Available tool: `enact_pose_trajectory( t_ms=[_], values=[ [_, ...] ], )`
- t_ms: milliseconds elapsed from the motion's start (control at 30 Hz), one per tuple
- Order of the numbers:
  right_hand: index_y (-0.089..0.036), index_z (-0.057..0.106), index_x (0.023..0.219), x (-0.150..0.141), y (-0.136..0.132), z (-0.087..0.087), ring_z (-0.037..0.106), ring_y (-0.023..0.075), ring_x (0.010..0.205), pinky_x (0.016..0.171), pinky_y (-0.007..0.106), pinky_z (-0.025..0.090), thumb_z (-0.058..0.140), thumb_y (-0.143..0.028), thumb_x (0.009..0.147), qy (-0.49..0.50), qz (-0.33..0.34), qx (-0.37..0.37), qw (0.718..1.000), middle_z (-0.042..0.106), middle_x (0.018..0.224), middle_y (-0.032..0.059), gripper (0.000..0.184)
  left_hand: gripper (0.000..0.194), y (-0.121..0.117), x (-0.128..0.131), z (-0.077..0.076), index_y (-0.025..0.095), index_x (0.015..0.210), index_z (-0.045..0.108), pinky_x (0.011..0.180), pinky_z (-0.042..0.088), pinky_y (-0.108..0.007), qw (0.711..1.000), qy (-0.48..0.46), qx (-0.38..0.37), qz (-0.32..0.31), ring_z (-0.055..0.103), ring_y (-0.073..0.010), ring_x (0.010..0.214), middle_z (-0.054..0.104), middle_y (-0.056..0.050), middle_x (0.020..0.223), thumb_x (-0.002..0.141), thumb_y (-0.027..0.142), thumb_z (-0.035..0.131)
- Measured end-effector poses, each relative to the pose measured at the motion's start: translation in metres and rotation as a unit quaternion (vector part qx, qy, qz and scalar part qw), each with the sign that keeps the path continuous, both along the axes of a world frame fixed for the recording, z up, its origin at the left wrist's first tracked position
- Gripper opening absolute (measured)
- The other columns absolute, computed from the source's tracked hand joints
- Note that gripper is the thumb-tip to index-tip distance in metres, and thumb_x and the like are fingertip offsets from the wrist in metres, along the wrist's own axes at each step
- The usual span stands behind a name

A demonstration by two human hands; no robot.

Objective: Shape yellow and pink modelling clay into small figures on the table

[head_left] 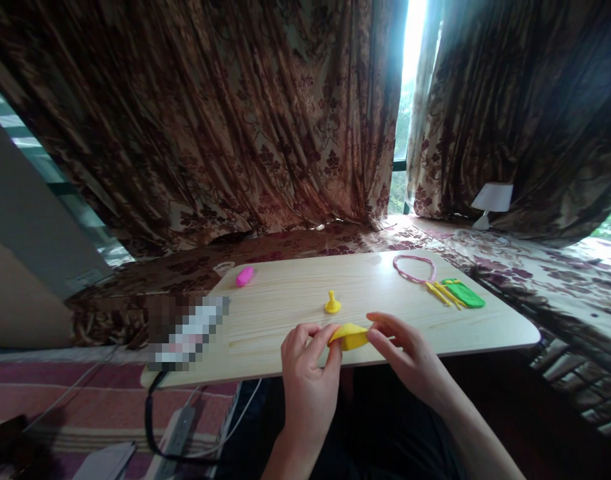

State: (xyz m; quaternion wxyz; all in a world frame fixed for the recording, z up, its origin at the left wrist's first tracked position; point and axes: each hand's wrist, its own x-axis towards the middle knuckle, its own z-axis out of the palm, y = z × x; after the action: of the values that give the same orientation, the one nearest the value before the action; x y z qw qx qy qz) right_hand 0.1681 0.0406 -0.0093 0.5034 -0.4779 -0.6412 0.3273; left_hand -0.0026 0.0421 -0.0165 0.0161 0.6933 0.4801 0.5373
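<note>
A thin, curved yellow sheet (353, 336), which looks like modelling clay, is held above the table's near edge. My left hand (309, 363) pinches its left end between thumb and fingers. At its right end, my right hand (404, 350) grips the edge with the thumb near the tip and the index finger above. Just beyond the sheet, a small yellow piece (332, 304) with a wide round base and a narrow knobbed stem stands upright on the pale wooden table (280, 303).
A pink lump (244, 276) lies at the far left. Toward the right are a twisted pink ring (414, 279), yellow strips (439, 293) and a flat green piece (466, 295). A blurred-out object (193, 333) with a black cable occupies the left edge. A lamp (491, 199) stands behind.
</note>
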Motion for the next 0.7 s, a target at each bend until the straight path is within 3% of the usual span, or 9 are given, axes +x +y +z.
enact_pose_trajectory(
  t_ms=[100, 167, 333, 400, 500, 567, 700],
  values=[
    [-0.016, 0.057, 0.111, 0.003, -0.001, 0.000, 0.059, 0.0149, 0.064, 0.060, 0.028, 0.047, 0.041, -0.049, 0.090, 0.104, 0.074, -0.116, 0.985, 0.065, 0.072, 0.0040, 0.043, 0.027, 0.001, 0.001, -0.002, 0.026, 0.102, 0.067, 0.084, 0.044, -0.036, 0.999, -0.003, 0.039, 0.010, 0.056, -0.0187, 0.089, 0.057, -0.003, 0.090, 0.080, 0.013, 0.057],
    [-0.016, 0.057, 0.111, 0.000, -0.003, -0.002, 0.060, 0.0144, 0.064, 0.058, 0.027, 0.048, 0.042, -0.049, 0.089, 0.178, 0.107, -0.159, 0.965, 0.066, 0.076, 0.0050, 0.042, 0.029, -0.002, 0.003, -0.004, 0.027, 0.103, 0.066, 0.085, 0.044, -0.035, 0.999, -0.010, 0.047, 0.001, 0.055, -0.0187, 0.092, 0.056, -0.003, 0.093, 0.080, 0.012, 0.057],
    [-0.018, 0.062, 0.106, -0.009, 0.013, 0.000, 0.062, 0.0140, 0.075, 0.064, 0.027, 0.051, 0.061, -0.038, 0.080, 0.253, 0.091, -0.121, 0.955, 0.066, 0.096, 0.0060, 0.033, 0.036, 0.004, 0.005, 0.002, 0.025, 0.112, 0.059, 0.090, 0.045, -0.031, 0.995, -0.068, -0.036, -0.067, 0.055, -0.0171, 0.100, 0.056, -0.004, 0.105, 0.080, 0.010, 0.054],
    [-0.017, 0.063, 0.102, -0.014, 0.035, 0.013, 0.062, 0.0139, 0.074, 0.065, 0.026, 0.051, 0.063, -0.036, 0.078, 0.243, 0.081, -0.091, 0.962, 0.067, 0.091, 0.0053, 0.031, 0.038, 0.022, 0.001, 0.012, 0.024, 0.115, 0.057, 0.088, 0.046, -0.030, 0.996, -0.045, -0.044, -0.071, 0.057, -0.0162, 0.097, 0.058, -0.003, 0.104, 0.080, 0.010, 0.054],
    [-0.017, 0.064, 0.100, -0.022, 0.080, 0.038, 0.062, 0.0119, 0.075, 0.067, 0.025, 0.050, 0.064, -0.032, 0.075, 0.232, 0.079, -0.063, 0.967, 0.067, 0.092, 0.0039, 0.029, 0.039, 0.063, -0.011, 0.034, 0.023, 0.118, 0.055, 0.086, 0.045, -0.032, 0.996, 0.083, 0.005, -0.014, 0.058, -0.0176, 0.093, 0.062, -0.004, 0.101, 0.080, 0.014, 0.056],
    [-0.017, 0.065, 0.098, -0.028, 0.108, 0.050, 0.062, 0.0112, 0.073, 0.066, 0.024, 0.050, 0.065, -0.029, 0.074, 0.220, 0.084, -0.060, 0.970, 0.067, 0.090, 0.0032, 0.027, 0.036, 0.089, -0.020, 0.045, 0.022, 0.115, 0.058, 0.086, 0.043, -0.036, 0.993, 0.115, 0.014, 0.001, 0.057, -0.0209, 0.094, 0.064, -0.006, 0.099, 0.080, 0.018, 0.056],
    [-0.015, 0.063, 0.099, -0.036, 0.142, 0.043, 0.062, 0.0109, 0.071, 0.064, 0.024, 0.050, 0.062, -0.023, 0.079, 0.184, 0.083, -0.086, 0.976, 0.067, 0.083, 0.0029, 0.022, 0.036, 0.119, -0.032, 0.043, 0.022, 0.112, 0.062, 0.088, 0.040, -0.039, 0.986, 0.166, 0.012, 0.014, 0.057, -0.0239, 0.093, 0.068, -0.007, 0.095, 0.077, 0.015, 0.058]
  ],
)
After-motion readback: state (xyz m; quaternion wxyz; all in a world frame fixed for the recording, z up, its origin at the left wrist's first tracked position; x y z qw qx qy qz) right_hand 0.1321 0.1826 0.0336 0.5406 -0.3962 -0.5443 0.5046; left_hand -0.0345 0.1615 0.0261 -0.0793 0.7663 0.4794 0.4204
